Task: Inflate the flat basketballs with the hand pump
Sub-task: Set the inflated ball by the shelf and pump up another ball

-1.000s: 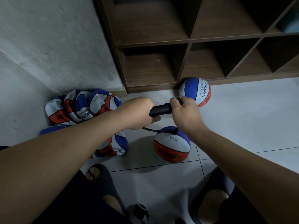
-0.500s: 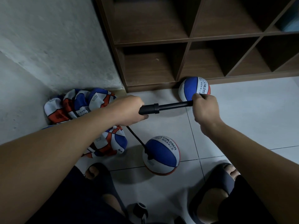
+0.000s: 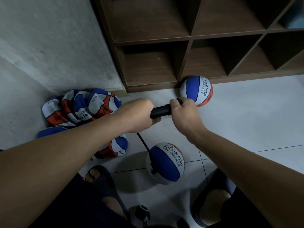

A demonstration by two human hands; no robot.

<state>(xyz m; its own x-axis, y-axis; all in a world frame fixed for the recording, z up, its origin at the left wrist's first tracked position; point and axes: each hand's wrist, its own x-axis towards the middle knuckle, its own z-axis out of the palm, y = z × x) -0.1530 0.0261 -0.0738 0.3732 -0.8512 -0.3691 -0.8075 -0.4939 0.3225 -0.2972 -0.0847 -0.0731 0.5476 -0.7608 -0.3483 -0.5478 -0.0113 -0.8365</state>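
Since half a second ago the right hand (image 3: 184, 116) has pushed the pump (image 3: 160, 111) handle in, closing on the left hand (image 3: 138, 115).

We see our left hand (image 3: 137, 115) curled around the barrel of a black plastic hand pump (image 3: 160, 111), and our right hand (image 3: 185, 112) gripping its handle end, the two fists close together with only a short length of barrel showing between them. A thin black hose (image 3: 145, 144) runs down from the pump into a round blue, white and red basketball (image 3: 166, 163) on the pale tiled floor (image 3: 246, 120) — it sits between our dark sandals (image 3: 105, 183). A second round ball (image 3: 196, 90) rests against the base of a brown wooden cubby shelf (image 3: 189, 38). A heap of crumpled flat balls (image 3: 79, 109) lies by the grey wall (image 3: 49, 38).
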